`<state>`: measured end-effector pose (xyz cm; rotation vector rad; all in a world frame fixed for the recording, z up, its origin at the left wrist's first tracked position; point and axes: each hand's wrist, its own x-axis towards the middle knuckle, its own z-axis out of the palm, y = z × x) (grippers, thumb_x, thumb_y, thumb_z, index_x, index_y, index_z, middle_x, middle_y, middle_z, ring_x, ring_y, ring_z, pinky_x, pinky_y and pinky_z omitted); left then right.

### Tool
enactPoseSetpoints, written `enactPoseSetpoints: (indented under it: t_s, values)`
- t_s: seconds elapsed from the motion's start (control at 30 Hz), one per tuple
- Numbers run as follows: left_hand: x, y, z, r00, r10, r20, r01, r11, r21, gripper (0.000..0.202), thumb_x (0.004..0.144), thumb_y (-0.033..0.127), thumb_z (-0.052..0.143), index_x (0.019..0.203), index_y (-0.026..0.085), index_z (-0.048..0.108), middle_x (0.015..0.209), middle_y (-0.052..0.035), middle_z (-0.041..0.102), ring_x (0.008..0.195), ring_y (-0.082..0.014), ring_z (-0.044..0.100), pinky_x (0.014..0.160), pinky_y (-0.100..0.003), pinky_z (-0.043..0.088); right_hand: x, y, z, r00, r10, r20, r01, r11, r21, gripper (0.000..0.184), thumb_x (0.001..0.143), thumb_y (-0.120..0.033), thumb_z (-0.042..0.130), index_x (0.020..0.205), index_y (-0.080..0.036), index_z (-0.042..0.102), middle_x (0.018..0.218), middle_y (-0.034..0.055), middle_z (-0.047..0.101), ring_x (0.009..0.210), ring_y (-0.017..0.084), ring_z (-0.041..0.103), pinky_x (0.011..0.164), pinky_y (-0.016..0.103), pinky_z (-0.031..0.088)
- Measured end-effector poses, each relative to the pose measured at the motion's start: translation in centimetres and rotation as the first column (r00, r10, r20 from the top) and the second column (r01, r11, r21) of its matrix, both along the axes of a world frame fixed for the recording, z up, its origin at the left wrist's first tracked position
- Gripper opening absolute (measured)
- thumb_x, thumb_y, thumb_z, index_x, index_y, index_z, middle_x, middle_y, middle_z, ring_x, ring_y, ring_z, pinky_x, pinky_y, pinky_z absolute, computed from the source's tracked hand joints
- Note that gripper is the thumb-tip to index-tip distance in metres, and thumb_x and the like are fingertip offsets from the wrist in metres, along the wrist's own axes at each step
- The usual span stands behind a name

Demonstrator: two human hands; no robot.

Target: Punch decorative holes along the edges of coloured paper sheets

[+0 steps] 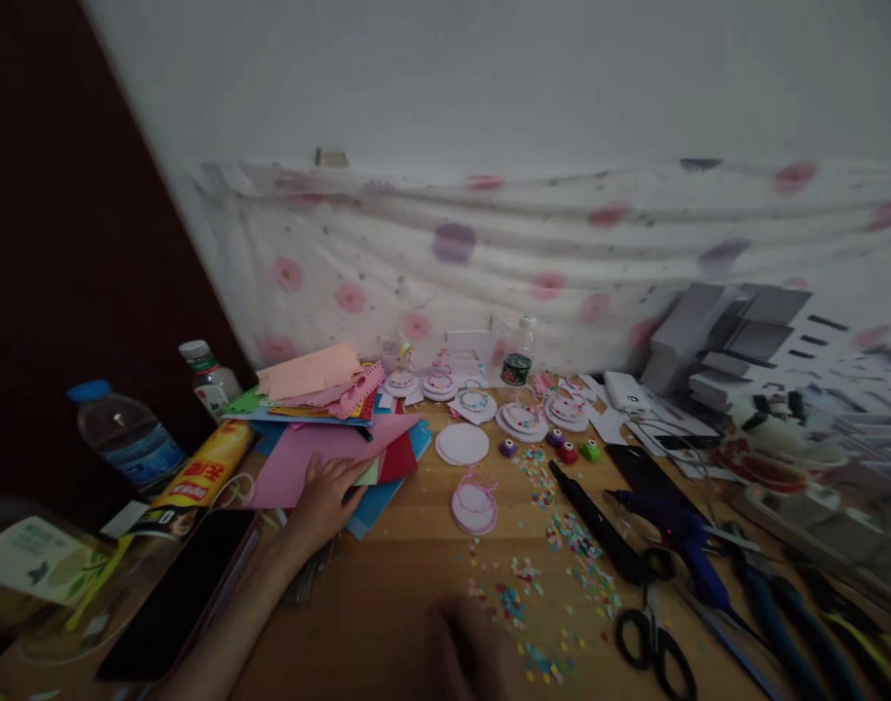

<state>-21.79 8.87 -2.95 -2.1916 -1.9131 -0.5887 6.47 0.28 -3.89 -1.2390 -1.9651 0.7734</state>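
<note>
My left hand [324, 495] lies flat with fingers stretched out on a stack of coloured paper sheets [320, 458], touching the pink sheet on top of the lower pile. My right hand [464, 652] is a dark blur at the bottom edge over the wooden table [387, 594]; its fingers are not readable. A pink-edged white paper disc [474, 506] lies between the two hands. Scattered coloured paper confetti [554, 545] covers the table to the right of it.
Black scissors [653, 633], a blue glue gun [679, 531], a black cylinder [598, 521] and pliers lie at right. Small paper punches [566, 451] and several decorated discs [522, 421] sit further back. Water bottles [128, 433], a yellow tube [201, 477] and a phone [178, 594] are at left.
</note>
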Motion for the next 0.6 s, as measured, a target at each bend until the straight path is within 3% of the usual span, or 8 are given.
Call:
enactPoseSetpoints:
  t_s: [0.13, 0.23, 0.33, 0.5, 0.6]
  values:
    - [-1.1, -0.1, -1.0, 0.998, -0.014, 0.059, 0.012, 0.999, 0.042, 0.036, 0.095, 0.02, 0.044, 0.121, 0.025, 0.068, 0.115, -0.0093, 0.075, 0.104, -0.0262, 0.068, 0.108, -0.064, 0.036, -2.9, 4.0, 3.1, 0.999, 0.002, 0.032, -0.001, 0.999, -0.032, 0.022, 0.098, -0.023, 0.045, 0.103, -0.016, 0.065, 0.077, 0.0049, 0.069, 0.061, 0.015, 0.064, 0.054, 0.021, 0.042]
    - [-1.7, -0.3, -1.5, 0.997, -0.007, 0.08, -0.001, 0.994, 0.11, 0.044, 0.093, 0.012, 0.037, 0.125, 0.021, 0.066, 0.115, -0.0103, 0.074, 0.105, -0.0261, 0.068, 0.108, -0.058, 0.04, -5.8, 7.0, 6.4, 0.953, 0.033, 0.302, -0.023, 0.999, -0.036, 0.024, 0.093, -0.012, 0.049, 0.112, -0.011, 0.064, 0.101, 0.0128, 0.072, 0.084, 0.019, 0.069, 0.07, 0.025, 0.049]
    - [-1.8, -0.3, -1.7, 0.995, 0.045, 0.089, -0.061, 0.981, 0.182, 0.05, 0.091, 0.006, 0.034, 0.131, 0.017, 0.062, 0.121, -0.0134, 0.071, 0.106, -0.0262, 0.067, 0.097, -0.045, 0.051, -8.9, 9.9, 8.6, 0.81, -0.018, 0.586, 0.038, 0.999, -0.022, 0.025, 0.095, -0.012, 0.049, 0.115, -0.008, 0.063, 0.112, 0.0189, 0.069, 0.102, 0.026, 0.068, 0.081, 0.031, 0.05]
    - [-1.2, -0.6, -1.7, 0.987, 0.141, 0.081, -0.157, 0.956, 0.246, 0.039, 0.095, 0.01, 0.036, 0.108, 0.018, 0.071, 0.127, -0.0138, 0.069, 0.081, -0.023, 0.072, 0.069, -0.033, 0.055, -12.0, 14.0, 8.6, 0.72, -0.065, 0.691, 0.109, 0.994, -0.021, 0.036, 0.096, -0.019, 0.057, 0.125, 0.003, 0.058, 0.122, 0.0332, 0.063, 0.115, 0.037, 0.064, 0.088, 0.04, 0.051]
    - [-0.8, -0.8, -1.5, 0.993, 0.097, 0.061, -0.11, 0.959, 0.26, 0.036, 0.091, 0.006, 0.043, 0.087, 0.024, 0.074, 0.124, -0.0057, 0.072, 0.083, -0.0215, 0.073, 0.069, -0.031, 0.055, -12.6, 15.3, 7.9, 0.703, -0.041, 0.71, 0.115, 0.992, -0.057, 0.041, 0.089, -0.024, 0.071, 0.119, 0.003, 0.062, 0.112, 0.0299, 0.067, 0.107, 0.035, 0.069, 0.082, 0.036, 0.054]
